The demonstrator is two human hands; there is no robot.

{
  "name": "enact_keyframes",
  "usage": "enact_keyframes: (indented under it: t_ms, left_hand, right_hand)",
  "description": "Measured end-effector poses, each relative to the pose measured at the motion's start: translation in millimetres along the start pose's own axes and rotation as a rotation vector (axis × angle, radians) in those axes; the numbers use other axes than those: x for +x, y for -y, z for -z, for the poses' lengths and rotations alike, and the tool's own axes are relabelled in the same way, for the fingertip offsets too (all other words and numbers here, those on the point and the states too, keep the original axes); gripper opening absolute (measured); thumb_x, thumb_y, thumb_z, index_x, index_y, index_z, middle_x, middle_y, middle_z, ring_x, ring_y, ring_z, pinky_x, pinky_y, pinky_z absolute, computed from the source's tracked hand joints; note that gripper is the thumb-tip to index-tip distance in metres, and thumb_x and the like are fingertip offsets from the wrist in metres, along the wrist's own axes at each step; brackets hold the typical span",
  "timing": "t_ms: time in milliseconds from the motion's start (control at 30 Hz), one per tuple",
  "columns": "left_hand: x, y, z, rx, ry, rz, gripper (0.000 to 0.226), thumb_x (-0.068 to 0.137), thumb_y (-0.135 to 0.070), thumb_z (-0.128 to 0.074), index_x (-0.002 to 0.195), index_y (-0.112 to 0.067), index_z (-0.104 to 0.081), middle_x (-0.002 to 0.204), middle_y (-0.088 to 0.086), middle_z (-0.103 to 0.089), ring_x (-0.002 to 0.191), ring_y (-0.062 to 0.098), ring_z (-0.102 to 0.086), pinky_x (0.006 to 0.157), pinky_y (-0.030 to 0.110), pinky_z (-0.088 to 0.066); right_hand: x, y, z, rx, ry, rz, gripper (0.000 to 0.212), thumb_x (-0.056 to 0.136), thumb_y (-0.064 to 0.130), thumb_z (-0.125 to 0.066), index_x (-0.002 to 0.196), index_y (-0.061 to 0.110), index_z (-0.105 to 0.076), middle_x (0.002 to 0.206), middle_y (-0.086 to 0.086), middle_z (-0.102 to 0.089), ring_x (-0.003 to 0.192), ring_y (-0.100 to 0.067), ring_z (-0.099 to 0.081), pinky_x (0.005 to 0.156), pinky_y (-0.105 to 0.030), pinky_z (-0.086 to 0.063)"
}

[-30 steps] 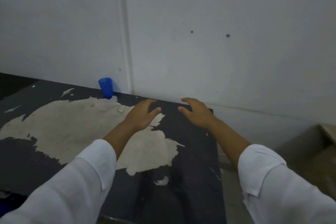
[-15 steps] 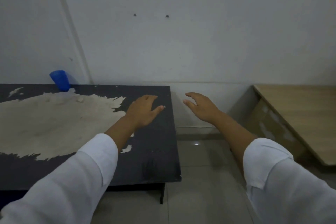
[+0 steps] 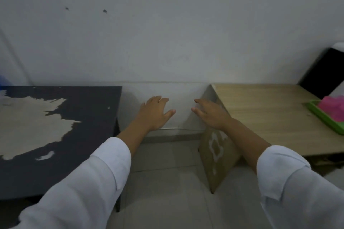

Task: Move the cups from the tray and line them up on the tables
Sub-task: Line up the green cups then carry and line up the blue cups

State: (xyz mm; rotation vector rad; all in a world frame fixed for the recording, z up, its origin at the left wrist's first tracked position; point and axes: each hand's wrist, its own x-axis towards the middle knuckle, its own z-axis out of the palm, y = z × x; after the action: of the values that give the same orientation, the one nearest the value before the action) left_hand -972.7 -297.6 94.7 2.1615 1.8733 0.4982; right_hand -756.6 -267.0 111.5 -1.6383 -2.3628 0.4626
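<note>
Both hands are held out in front of me, palms down, holding nothing. My left hand (image 3: 155,112) hovers over the gap between the two tables with fingers spread. My right hand (image 3: 211,112) is over the left edge of the light wooden table (image 3: 260,117), also open. At the far right edge a green tray (image 3: 324,117) sits on that table with pink cups (image 3: 333,107) in it, partly cut off. A sliver of a blue cup (image 3: 2,80) shows at the far left edge, at the back of the dark table (image 3: 89,109).
The dark table has a large worn pale patch (image 3: 28,121). A tiled floor strip (image 3: 167,173) runs between the tables. A white wall stands right behind both. A black object (image 3: 323,74) leans at the wooden table's back right corner.
The view has swung right: the dark table and blue cup slid to the left edge, the wooden table and green tray came into view. Both hands moved right, off the dark table.
</note>
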Motion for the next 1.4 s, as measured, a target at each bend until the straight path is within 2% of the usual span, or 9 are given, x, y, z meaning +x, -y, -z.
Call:
enact_keyframes:
  t_ms: [200, 333, 633, 833, 967, 1133, 1300, 1400]
  left_hand:
    - [45.7, -89.7, -49.6, -0.015, 0.034, -0.048, 0.063, 0.093, -0.052, -0.041, 0.143, -0.015, -0.034, 0.151, 0.010, -0.033, 0.139, 0.026, -0.029, 0.112, 0.048, -0.027]
    - [81.7, -150.0, -75.1, -0.056, 0.021, -0.116, 0.059, 0.093, -0.049, -0.044, 0.140, -0.014, -0.038, 0.147, 0.008, -0.039, 0.133, 0.025, -0.038, 0.109, 0.041, -0.033]
    - [197.1, -269.4, -150.8, -0.170, 0.022, -0.179, 0.056, 0.092, -0.046, -0.048, 0.139, -0.016, -0.040, 0.146, 0.006, -0.039, 0.133, 0.022, -0.037, 0.105, 0.033, -0.032]
    - [281.9, -351.8, -210.3, -0.186, 0.032, -0.221, 0.054, 0.091, -0.048, -0.048, 0.136, -0.019, -0.043, 0.141, 0.004, -0.045, 0.129, 0.023, -0.042, 0.103, 0.040, -0.039]
    - [324.7, -400.5, -244.2, -0.179, 0.050, -0.248, 0.052, 0.090, -0.048, -0.049, 0.135, -0.021, -0.045, 0.138, 0.002, -0.047, 0.127, 0.022, -0.044, 0.101, 0.038, -0.041]
    - [361.0, -449.8, -282.1, -0.165, 0.067, -0.284, 0.049, 0.091, -0.045, -0.050, 0.133, -0.021, -0.046, 0.134, 0.002, -0.050, 0.123, 0.022, -0.047, 0.097, 0.037, -0.042]
    - [385.0, -502.4, -324.3, -0.144, 0.099, -0.319, 0.050, 0.091, -0.045, -0.049, 0.133, -0.020, -0.045, 0.134, 0.003, -0.050, 0.122, 0.022, -0.047, 0.098, 0.038, -0.042]
    - [396.2, -542.2, -352.8, -0.144, 0.095, -0.319, 0.049, 0.091, -0.045, -0.049, 0.133, -0.020, -0.046, 0.133, 0.002, -0.050, 0.122, 0.022, -0.047, 0.097, 0.038, -0.042]
  right_hand:
    - [-21.0, -106.6, 40.8, 0.015, -0.040, -0.040, 0.051, 0.098, 0.035, -0.043, 0.142, 0.010, -0.036, 0.149, -0.012, -0.036, 0.138, -0.024, -0.032, 0.109, -0.029, -0.024]
    - [-24.4, -177.2, 61.3, 0.035, -0.071, -0.082, 0.051, 0.097, 0.036, -0.044, 0.141, 0.011, -0.037, 0.147, -0.011, -0.039, 0.136, -0.024, -0.034, 0.109, -0.032, -0.026]
    - [-2.3, -341.5, 113.2, 0.019, -0.181, -0.161, 0.049, 0.094, 0.035, -0.052, 0.136, 0.012, -0.044, 0.140, -0.011, -0.045, 0.132, -0.025, -0.038, 0.109, -0.034, -0.028]
    - [17.1, -446.6, 150.5, 0.039, -0.221, -0.205, 0.042, 0.093, 0.032, -0.054, 0.130, 0.013, -0.051, 0.133, -0.009, -0.051, 0.126, -0.022, -0.044, 0.106, -0.031, -0.032]
    - [25.7, -506.7, 172.0, 0.040, -0.237, -0.230, 0.040, 0.093, 0.030, -0.054, 0.129, 0.013, -0.052, 0.131, -0.008, -0.052, 0.125, -0.022, -0.045, 0.106, -0.031, -0.034]
    - [29.7, -575.8, 202.8, 0.033, -0.303, -0.230, 0.035, 0.093, 0.026, -0.055, 0.125, 0.013, -0.057, 0.124, -0.008, -0.057, 0.115, -0.021, -0.052, 0.098, -0.030, -0.038]
    - [15.4, -651.8, 223.2, 0.092, -0.350, -0.231, 0.030, 0.092, 0.019, -0.056, 0.120, 0.009, -0.060, 0.118, -0.009, -0.061, 0.111, -0.022, -0.055, 0.097, -0.037, -0.044]
    - [5.7, -702.9, 235.0, 0.068, -0.357, -0.219, 0.029, 0.092, 0.019, -0.056, 0.119, 0.008, -0.062, 0.118, -0.009, -0.063, 0.110, -0.022, -0.056, 0.097, -0.033, -0.043]
